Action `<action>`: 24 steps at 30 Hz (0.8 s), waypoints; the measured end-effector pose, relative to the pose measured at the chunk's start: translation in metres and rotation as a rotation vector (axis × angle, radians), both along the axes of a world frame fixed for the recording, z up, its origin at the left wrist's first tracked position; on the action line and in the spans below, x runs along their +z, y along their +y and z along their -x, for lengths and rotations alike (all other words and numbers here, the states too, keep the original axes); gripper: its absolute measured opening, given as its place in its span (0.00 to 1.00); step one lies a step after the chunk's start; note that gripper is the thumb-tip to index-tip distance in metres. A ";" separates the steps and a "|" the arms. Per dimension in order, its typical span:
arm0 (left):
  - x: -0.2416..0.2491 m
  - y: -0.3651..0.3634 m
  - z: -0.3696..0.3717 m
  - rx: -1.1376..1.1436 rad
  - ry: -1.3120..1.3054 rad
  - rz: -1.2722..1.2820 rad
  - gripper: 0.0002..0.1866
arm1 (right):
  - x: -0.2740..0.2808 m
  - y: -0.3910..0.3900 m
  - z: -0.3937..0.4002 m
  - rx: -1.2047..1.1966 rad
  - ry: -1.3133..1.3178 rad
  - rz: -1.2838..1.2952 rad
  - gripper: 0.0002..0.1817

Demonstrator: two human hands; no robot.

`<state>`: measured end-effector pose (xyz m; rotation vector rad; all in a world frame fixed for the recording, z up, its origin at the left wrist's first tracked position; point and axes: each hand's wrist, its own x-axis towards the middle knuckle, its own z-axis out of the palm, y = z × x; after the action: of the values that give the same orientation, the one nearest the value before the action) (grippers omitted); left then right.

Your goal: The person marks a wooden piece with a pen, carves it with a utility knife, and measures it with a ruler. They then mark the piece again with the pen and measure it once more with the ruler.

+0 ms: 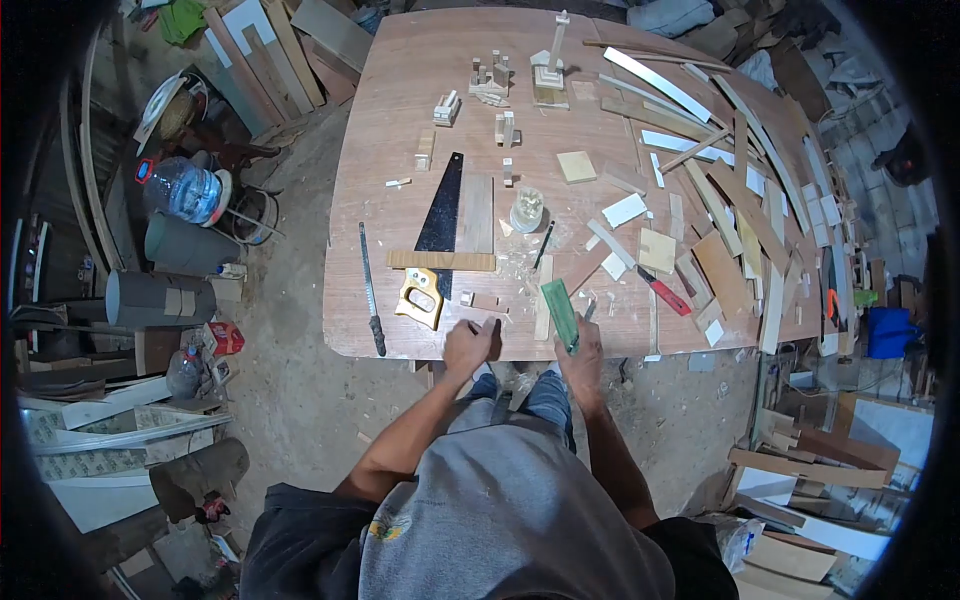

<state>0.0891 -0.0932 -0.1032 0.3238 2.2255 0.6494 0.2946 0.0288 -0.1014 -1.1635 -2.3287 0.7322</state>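
Observation:
My left hand is closed at the front edge of the table. A small dark piece shows at its fingertips, too small to name. My right hand grips the near end of a long green block, which tilts up and away over the tabletop. A thin greyish piece also shows by those fingers. Just beyond my left hand lie small wood pieces and a handsaw with a yellow handle. Across the saw's blade rests a wood strip. A pale strip lies left of the green block.
On the wooden table stand a jar and small wooden models. A narrow saw lies at left, a red-handled knife at right. Many wood offcuts crowd the right side. A water bottle stands off the table.

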 end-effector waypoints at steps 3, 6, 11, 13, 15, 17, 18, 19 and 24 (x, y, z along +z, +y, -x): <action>0.005 0.020 -0.016 0.100 0.038 0.076 0.39 | 0.002 -0.003 -0.001 0.059 -0.004 -0.006 0.32; 0.005 0.047 -0.015 0.225 0.113 0.129 0.40 | -0.002 -0.003 -0.007 0.178 0.054 -0.092 0.34; 0.009 0.068 -0.021 0.424 0.131 0.200 0.34 | 0.007 0.012 -0.020 0.338 0.100 -0.073 0.37; 0.007 0.068 -0.025 0.431 0.154 0.148 0.29 | 0.009 0.019 -0.029 0.359 0.052 -0.019 0.37; 0.005 0.059 -0.031 0.391 0.232 0.102 0.27 | 0.013 0.028 -0.031 0.377 0.009 0.036 0.36; -0.003 0.047 -0.033 0.349 0.311 0.061 0.24 | 0.022 0.037 -0.033 0.392 -0.043 0.089 0.34; -0.010 0.041 -0.032 0.301 0.385 -0.041 0.24 | 0.023 0.042 -0.031 0.418 -0.043 0.091 0.34; -0.017 0.034 -0.031 0.250 0.459 -0.140 0.25 | 0.024 0.046 -0.028 0.498 0.001 0.085 0.33; -0.044 0.009 -0.031 0.247 0.590 -0.388 0.26 | 0.028 0.044 -0.001 0.699 -0.078 0.214 0.33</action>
<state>0.1204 -0.0840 -0.1470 0.4871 2.7145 1.2563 0.2961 0.0726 -0.0733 -0.4227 -2.7908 1.2063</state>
